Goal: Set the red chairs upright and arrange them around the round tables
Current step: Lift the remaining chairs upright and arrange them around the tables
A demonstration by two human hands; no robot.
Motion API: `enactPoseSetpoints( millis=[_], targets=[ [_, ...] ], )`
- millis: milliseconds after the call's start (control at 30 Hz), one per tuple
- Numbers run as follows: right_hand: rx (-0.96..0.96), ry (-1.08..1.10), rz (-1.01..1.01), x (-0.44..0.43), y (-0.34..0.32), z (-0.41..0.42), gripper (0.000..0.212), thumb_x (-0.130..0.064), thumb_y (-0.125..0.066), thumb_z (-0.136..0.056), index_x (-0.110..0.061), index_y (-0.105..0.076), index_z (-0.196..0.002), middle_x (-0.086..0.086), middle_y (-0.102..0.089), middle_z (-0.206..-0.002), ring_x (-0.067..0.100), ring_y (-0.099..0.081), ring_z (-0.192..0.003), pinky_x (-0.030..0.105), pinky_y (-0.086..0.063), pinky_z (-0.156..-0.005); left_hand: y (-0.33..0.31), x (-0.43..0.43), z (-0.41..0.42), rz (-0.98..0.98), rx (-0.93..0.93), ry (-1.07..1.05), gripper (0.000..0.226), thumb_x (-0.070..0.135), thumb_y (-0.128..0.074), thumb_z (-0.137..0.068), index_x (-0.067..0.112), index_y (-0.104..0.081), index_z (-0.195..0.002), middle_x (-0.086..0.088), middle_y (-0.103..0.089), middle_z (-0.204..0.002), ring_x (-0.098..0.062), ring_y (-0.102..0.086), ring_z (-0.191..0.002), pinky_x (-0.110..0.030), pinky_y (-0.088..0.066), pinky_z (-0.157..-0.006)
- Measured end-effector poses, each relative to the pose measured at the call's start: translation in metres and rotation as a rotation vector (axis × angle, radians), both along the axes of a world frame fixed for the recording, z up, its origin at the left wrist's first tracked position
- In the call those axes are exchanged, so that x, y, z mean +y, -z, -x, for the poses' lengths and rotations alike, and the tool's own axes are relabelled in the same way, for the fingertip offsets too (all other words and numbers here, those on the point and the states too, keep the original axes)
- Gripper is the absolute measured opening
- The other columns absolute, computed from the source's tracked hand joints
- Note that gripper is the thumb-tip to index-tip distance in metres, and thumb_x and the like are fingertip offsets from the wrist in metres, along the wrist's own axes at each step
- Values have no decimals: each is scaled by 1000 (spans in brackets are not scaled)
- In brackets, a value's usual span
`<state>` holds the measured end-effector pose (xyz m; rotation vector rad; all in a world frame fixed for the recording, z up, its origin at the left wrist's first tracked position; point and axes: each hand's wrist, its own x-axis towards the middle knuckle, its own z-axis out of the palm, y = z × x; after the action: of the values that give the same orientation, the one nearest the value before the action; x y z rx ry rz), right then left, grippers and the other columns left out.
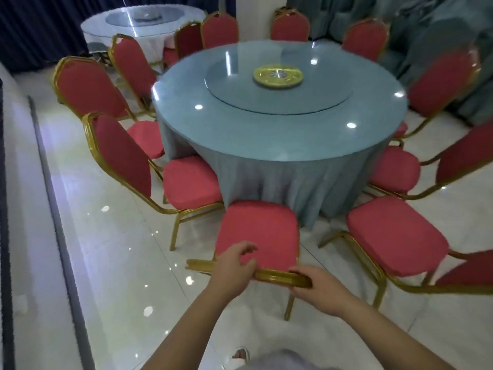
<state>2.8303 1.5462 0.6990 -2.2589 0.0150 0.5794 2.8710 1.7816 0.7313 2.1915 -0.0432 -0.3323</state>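
A red chair (257, 231) with a gold frame stands upright right in front of me, its seat facing the round blue table (280, 140). My left hand (234, 263) and my right hand (317, 285) both grip the gold top rail of its backrest. Several other red chairs stand upright around the table, such as one at the left (186, 182) and one at the right (394, 236).
A glass turntable (277, 89) with a yellow-green centre disc lies on the table. A second round table (144, 22) with white cloth stands at the back left. A white ledge runs along the left; teal drapes hang at the back right. The tiled floor is glossy.
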Motion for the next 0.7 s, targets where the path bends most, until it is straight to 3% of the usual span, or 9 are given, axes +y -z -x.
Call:
enactPoseSetpoints(
  millis=[133,200,300,400,533,700],
  targets=[
    [5,225,-2,-31,-6,25,30,-30,-71,-88,-55,-59,-100,-22,-63,-105,-6,-58,-96,6,-43,-78,-7,-45,-17,119,132,345,28,20,-61,-91,35,-66,-114,19,-65,-103,4,-61,-93,-21,-55,-81],
    [8,327,-3,-49,-7,37,25,-31,-70,-90,-43,-64,-111,-19,-63,-112,0,-57,-105,14,-44,-86,-5,-71,-20,113,180,438,28,21,-60,-92,32,-66,-116,13,-66,-108,-1,-62,-95,-23,-56,-78],
    [-25,488,-9,-90,-14,49,21,-29,-70,-90,-33,-69,-110,-16,-65,-112,3,-59,-107,22,-46,-90,-1,-110,-17,69,229,525,30,20,-58,-93,27,-65,-121,6,-64,-114,-8,-62,-101,-32,-57,-86],
    [-130,718,-41,-145,-23,57,18,-24,-70,-89,-39,-68,-100,-18,-65,-109,5,-62,-96,22,-47,-82,2,-148,-15,35,288,617,30,17,-59,-93,24,-66,-121,6,-64,-113,-11,-65,-99,-31,-58,-86],
    [-189,839,0,-235,-23,57,20,-23,-69,-90,-27,-71,-110,-11,-67,-112,13,-68,-87,19,-50,-68,4,-211,-21,-52,258,653,29,19,-59,-94,27,-65,-121,9,-63,-115,-6,-63,-99,-27,-57,-83],
    [-345,778,148,-364,-20,41,25,-19,-70,-89,-16,-71,-113,1,-65,-120,17,-56,-107,38,-46,-98,13,-332,-21,-125,239,623,31,22,-61,-94,26,-64,-124,8,-62,-116,-8,-61,-101,-28,-56,-87]
  ],
)
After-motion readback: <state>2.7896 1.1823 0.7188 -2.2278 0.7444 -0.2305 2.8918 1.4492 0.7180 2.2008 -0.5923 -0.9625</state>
